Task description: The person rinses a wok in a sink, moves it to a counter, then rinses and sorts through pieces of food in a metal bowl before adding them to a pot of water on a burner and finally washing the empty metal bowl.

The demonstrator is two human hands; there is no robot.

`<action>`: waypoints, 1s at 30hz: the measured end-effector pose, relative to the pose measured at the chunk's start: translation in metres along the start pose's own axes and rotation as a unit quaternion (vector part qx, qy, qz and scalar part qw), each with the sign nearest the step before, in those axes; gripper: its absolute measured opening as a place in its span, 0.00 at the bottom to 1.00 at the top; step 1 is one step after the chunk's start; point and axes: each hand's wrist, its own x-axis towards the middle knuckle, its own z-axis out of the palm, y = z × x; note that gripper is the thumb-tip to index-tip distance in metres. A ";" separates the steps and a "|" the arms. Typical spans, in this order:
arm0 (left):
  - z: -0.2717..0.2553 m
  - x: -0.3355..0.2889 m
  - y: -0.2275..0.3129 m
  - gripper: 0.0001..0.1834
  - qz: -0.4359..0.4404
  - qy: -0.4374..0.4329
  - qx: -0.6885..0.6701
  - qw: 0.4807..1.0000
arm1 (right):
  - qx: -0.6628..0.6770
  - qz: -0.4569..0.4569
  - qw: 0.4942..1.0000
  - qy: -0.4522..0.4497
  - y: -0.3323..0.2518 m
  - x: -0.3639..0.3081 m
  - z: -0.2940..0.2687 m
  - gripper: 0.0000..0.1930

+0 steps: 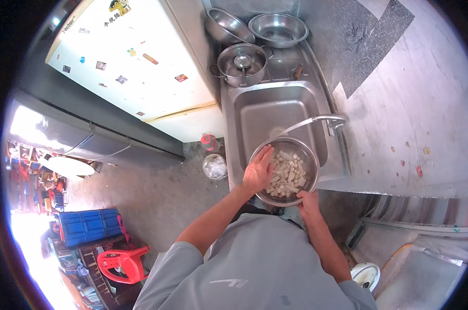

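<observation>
At the sink, the right hand has fingers clamped on the bowl; the left hand, fingers together, spans its rim. Pale pieces are cut; rinsing seems unfinished.

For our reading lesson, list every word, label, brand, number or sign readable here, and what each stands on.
White refrigerator door, left edge in the picture: dark lettering, not copied out here.
Same door, just below the yellow cartoon sticker: dark characters, likewise not copied out.
Same door: small coloured stickers, any text too small to read.
Grey fabric shirt: a white angular emblem, no clear word.
</observation>
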 end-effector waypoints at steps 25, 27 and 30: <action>0.029 0.006 -0.007 0.29 0.013 -0.156 0.028 0.987 | -0.026 0.016 0.999 0.012 -0.001 -0.007 -0.015 0.29; 0.028 0.009 -0.004 0.27 0.020 -0.152 0.034 0.988 | -0.029 0.021 0.999 0.010 -0.004 -0.007 -0.014 0.29; 0.029 0.012 -0.006 0.27 0.005 -0.157 0.023 0.987 | -0.042 0.037 0.998 0.000 -0.008 -0.008 -0.012 0.29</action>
